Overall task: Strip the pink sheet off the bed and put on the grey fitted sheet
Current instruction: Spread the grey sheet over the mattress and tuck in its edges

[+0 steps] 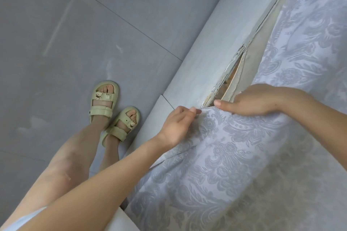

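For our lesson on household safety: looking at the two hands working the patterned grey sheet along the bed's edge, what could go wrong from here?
1. The bed frame is cracked and flaking beside the left hand and right hand; fingers could catch a sharp edge.
2. The grey sheet could snag and tear on that broken rim.
3. Open sandals leave toes exposed near the frame.

A home bedroom: a patterned mattress (244,165) on a worn bed frame (206,52), grey tiled floor (75,33)
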`<state>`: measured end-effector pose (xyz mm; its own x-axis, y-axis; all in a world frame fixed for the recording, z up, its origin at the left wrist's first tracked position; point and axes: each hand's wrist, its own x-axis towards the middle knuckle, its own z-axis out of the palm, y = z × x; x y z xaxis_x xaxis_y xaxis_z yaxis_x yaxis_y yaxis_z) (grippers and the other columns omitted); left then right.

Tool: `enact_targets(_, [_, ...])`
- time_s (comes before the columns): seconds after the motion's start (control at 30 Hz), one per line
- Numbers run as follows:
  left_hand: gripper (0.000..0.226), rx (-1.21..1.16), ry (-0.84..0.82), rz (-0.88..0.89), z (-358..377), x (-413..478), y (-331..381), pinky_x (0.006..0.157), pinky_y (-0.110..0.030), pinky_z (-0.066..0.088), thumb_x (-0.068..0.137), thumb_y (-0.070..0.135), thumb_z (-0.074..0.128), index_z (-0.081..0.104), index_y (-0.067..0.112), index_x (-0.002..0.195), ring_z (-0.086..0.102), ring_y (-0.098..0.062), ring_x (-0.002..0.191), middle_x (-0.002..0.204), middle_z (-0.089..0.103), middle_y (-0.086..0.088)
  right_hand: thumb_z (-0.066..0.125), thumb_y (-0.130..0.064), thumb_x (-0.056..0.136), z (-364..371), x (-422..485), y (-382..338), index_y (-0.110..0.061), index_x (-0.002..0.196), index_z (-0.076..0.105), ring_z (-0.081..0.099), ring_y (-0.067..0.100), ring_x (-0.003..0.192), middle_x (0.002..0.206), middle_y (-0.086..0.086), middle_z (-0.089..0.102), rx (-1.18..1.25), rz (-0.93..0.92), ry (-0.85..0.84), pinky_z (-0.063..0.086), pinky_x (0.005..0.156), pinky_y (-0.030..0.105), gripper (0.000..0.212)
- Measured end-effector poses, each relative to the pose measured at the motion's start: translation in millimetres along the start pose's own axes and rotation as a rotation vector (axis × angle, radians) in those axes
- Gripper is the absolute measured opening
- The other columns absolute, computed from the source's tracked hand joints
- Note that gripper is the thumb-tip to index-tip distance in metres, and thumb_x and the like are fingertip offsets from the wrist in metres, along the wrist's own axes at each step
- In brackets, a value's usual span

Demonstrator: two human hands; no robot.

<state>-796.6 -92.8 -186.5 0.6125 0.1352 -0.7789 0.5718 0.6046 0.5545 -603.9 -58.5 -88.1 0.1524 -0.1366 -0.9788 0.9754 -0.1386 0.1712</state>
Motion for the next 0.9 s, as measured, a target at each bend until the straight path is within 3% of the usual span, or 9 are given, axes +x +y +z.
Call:
enact_targets(0.07, [0.055,-0.047,-0.114,-0.01,0,7,8,0.105,-0.018,0.03,0.099,0.052,0.023,0.068,0.023,0.111,0.047,-0.01,0.121,0.126,0.055,0.005,0.001,-0.079,0.079,-3,7,-4,-0.021,0.135,0.05,0.035,0.025,0.137,0.148,0.005,0.041,0.024,0.027,0.009,0.027,0.107,0.037,0.094])
enact_targets(0.17, [0.059,-0.132,-0.376,-0.161,18,9,12,0.079,0.005,0.036,0.099,0.052,0.012,0.054,0.024,0.129,0.048,-0.001,0.112,0.125,0.052,0.016,0.003,-0.079,0.081,-6,18,-8,-0.02,0.141,0.044,0.031,0.026,0.14,0.152,0.005,0.034,0.054,0.031,0.01,0.024,0.11,0.038,0.093])
enact_targets(0.27, [0.068,-0.363,-0.525,-0.391,29,13,2,0.102,-0.025,0.043,0.09,0.069,0.018,0.05,0.027,0.133,0.056,-0.013,0.116,0.129,0.058,0.005,0.007,-0.076,0.085,-12,25,-13,-0.018,0.138,0.048,0.035,0.026,0.137,0.15,0.007,0.037,0.139,0.028,-0.03,0.027,0.107,0.037,0.088])
enact_targets(0.33, [0.078,-0.427,-0.507,-0.52,24,20,-3,0.103,-0.038,0.042,0.084,0.077,0.017,0.055,0.026,0.129,0.059,-0.02,0.114,0.125,0.063,-0.003,0.01,-0.075,0.087,-17,32,-18,-0.015,0.128,0.057,0.044,0.027,0.128,0.143,0.008,0.046,0.179,0.035,-0.051,0.031,0.102,0.037,0.087])
enact_targets(0.4, [0.083,-0.413,-0.432,-0.556,17,25,0,0.098,-0.035,0.045,0.083,0.078,0.011,0.06,0.025,0.123,0.062,-0.02,0.107,0.115,0.067,-0.003,0.01,-0.073,0.089,-20,41,-26,-0.013,0.119,0.06,0.052,0.025,0.11,0.134,0.009,0.054,0.197,0.025,-0.068,0.034,0.093,0.035,0.084])
enact_targets(0.5, [0.075,-0.41,-0.184,-0.44,5,18,12,0.082,-0.025,0.048,0.094,0.064,0.006,0.066,0.02,0.099,0.063,-0.015,0.09,0.098,0.068,-0.001,0.012,-0.069,0.092,-23,52,-32,-0.009,0.109,0.062,0.054,0.021,0.088,0.121,0.01,0.059,0.24,-0.002,-0.05,0.034,0.084,0.031,0.081])
enact_targets(0.6, [0.056,-0.543,0.031,-0.242,2,4,6,0.09,-0.024,0.046,0.1,0.051,0.017,0.063,0.02,0.104,0.062,-0.017,0.101,0.108,0.068,-0.002,0.013,-0.075,0.087,-23,54,-27,-0.013,0.095,0.07,0.058,0.021,0.097,0.113,0.004,0.062,0.313,-0.02,0.0,0.039,0.087,0.034,0.084])
enact_targets(0.8, [0.056,-0.487,-0.146,-0.305,18,-3,-1,0.096,-0.021,0.036,0.098,0.056,0.018,0.06,0.022,0.113,0.058,-0.005,0.106,0.112,0.066,0.011,0.01,-0.07,0.089,-5,27,-18,-0.03,0.11,0.066,0.049,0.024,0.12,0.119,-0.003,0.064,0.144,-0.16,0.388,0.031,0.102,0.035,0.071])
enact_targets(0.9, [0.061,-0.501,-0.139,-0.331,13,8,-3,0.096,-0.026,0.042,0.097,0.059,0.019,0.061,0.017,0.111,0.062,-0.011,0.098,0.11,0.07,0.004,0.001,-0.065,0.086,6,12,-13,-0.03,0.084,0.062,0.052,0.017,0.117,0.097,-0.005,0.065,-0.003,-0.247,0.453,0.014,0.115,0.036,0.07])
